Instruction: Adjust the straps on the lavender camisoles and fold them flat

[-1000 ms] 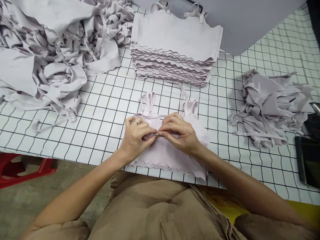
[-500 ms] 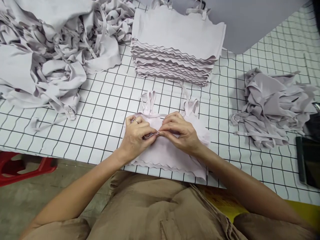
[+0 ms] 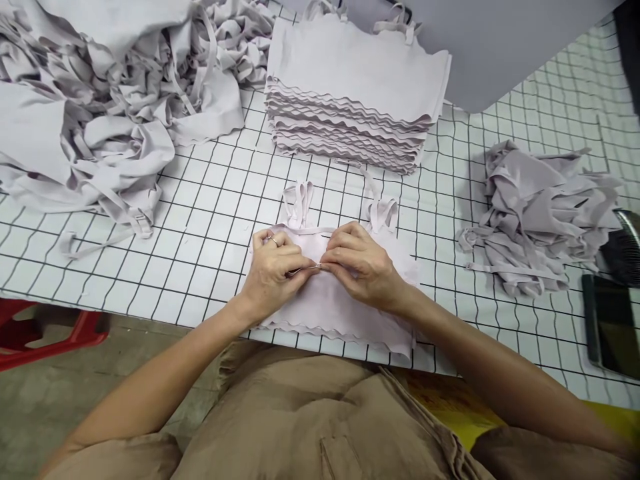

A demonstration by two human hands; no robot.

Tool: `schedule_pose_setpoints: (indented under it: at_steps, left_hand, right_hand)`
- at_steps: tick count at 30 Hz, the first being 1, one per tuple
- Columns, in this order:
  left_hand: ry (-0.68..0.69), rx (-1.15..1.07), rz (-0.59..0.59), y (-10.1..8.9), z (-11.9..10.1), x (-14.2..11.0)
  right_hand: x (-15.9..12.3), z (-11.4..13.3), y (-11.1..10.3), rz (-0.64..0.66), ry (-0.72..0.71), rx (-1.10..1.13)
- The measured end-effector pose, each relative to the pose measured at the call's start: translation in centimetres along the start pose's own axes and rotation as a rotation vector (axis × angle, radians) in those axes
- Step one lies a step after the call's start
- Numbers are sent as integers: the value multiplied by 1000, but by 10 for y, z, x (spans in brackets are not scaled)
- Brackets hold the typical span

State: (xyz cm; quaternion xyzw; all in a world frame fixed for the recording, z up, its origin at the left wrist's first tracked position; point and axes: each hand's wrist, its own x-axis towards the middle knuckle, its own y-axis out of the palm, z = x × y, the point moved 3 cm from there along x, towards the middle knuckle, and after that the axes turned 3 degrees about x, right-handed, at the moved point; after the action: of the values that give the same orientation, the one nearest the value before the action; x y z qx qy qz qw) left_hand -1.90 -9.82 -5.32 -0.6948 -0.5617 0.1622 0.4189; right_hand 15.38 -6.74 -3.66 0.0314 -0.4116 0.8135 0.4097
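Note:
A pale lilac camisole top [image 3: 340, 310] lies flat in front of me near the table's edge, its wavy hem toward my body. Its looped straps [image 3: 301, 203] point away from me. My left hand [image 3: 275, 267], with a ring on one finger, is closed, pinching the top's upper edge near the middle. Right beside it, my right hand [image 3: 363, 263] pinches the same edge between thumb and fingers. Fingertips of both hands nearly meet over a thin, light strip of edge or thread, too small to make out. The fingers hide part of the neckline.
A neat stack of matching tops [image 3: 355, 73] stands beyond, against a grey panel [image 3: 480, 53]. Loose garments [image 3: 125, 150] heap at the left; a smaller crumpled pile [image 3: 540, 207] lies right. A phone [image 3: 615, 323] is at the right edge. A red stool [image 3: 75, 333] stands below left.
Both hands have shifted very slightly to the right, still pinching the same edge. The camisole top stays in place; the view has tilted a little.

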Motion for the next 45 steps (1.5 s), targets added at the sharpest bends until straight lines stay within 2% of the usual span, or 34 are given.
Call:
schedule_pose_setpoints:
  at_steps: [5,8,10,12,14,18,21,23,25,27,29,31,34,36,39,42,45]
  left_hand:
    - [14,-21,-13,0,-1,0]
    - [-6,-59,40,-2,0,1]
    - [-31,-71,81,-5,0,2]
    - [-76,-73,99,-11,1,2]
    - [-140,-77,99,-19,4,2]
    - [-223,-54,134,-31,9,-2]
    - [-213,91,28,-42,9,-7]
    - [-178,159,-88,-51,5,-8]
    - [-124,115,-110,-54,-1,-4]
    - [-71,5,-37,-51,-10,7]
    - [-37,-85,58,-40,-17,27]
    - [-19,-123,143,-23,-22,53]
    - [-14,-99,205,5,-23,95]
    - [-18,-49,171,19,-19,121]
    - [6,2,97,28,-13,150]
    - [162,74,96,31,-12,171]
    - [288,140,155,33,-13,184]
  right_hand:
    - [5,2,-3,262,5,-50]
    - [21,-9,-18,391,58,-9]
    - [40,-19,-34,427,107,15]
    - [63,-27,-48,404,125,30]
    - [86,-31,-53,354,102,45]
    - [109,-37,-39,298,78,21]
    - [102,-45,-40,227,70,28]
    - [87,-53,-61,85,103,34]
    - [64,-63,-92,-106,186,-36]
    - [40,-70,-117,-220,263,-157]
    - [18,-73,-127,-205,304,-257]
    - [1,-73,-125,-150,326,-307]
    - [-9,-70,-112,-163,335,-324]
    - [-6,-71,-104,-182,372,-329]
    - [12,-80,-94,-155,516,-409]
    - [31,-89,-84,-95,594,-486]
    - [39,-89,-77,-80,554,-476]
